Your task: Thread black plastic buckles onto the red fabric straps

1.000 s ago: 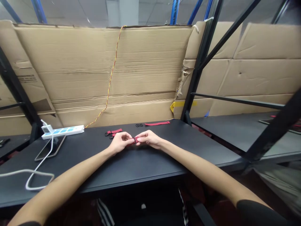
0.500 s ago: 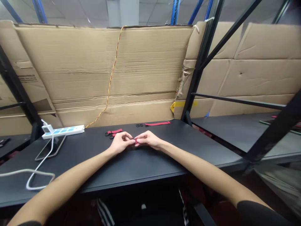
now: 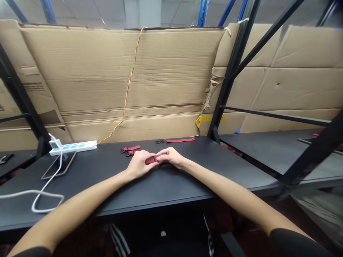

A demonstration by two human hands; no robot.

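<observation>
A short red webbing strap (image 3: 150, 160) lies pinched between my left hand (image 3: 140, 165) and my right hand (image 3: 170, 157), low over the black desk (image 3: 187, 178). Its ends disappear under my fingers. Just beyond my left hand, red straps with black clips (image 3: 130, 150) rest on the desktop. Farther back are a flat red strap (image 3: 180, 140) and small black buckles (image 3: 159, 141).
A white power strip (image 3: 72, 147) and a dark tablet (image 3: 59, 166) sit at the desk's left, with a white cable (image 3: 45, 200) looping nearby. Cardboard sheets (image 3: 120, 82) line the back, with a twisted yellow-red wire (image 3: 128, 92) on them. Black metal frame bars stand right.
More of the red strap shows between my hands, which have drawn slightly apart. The view has shifted slightly.
</observation>
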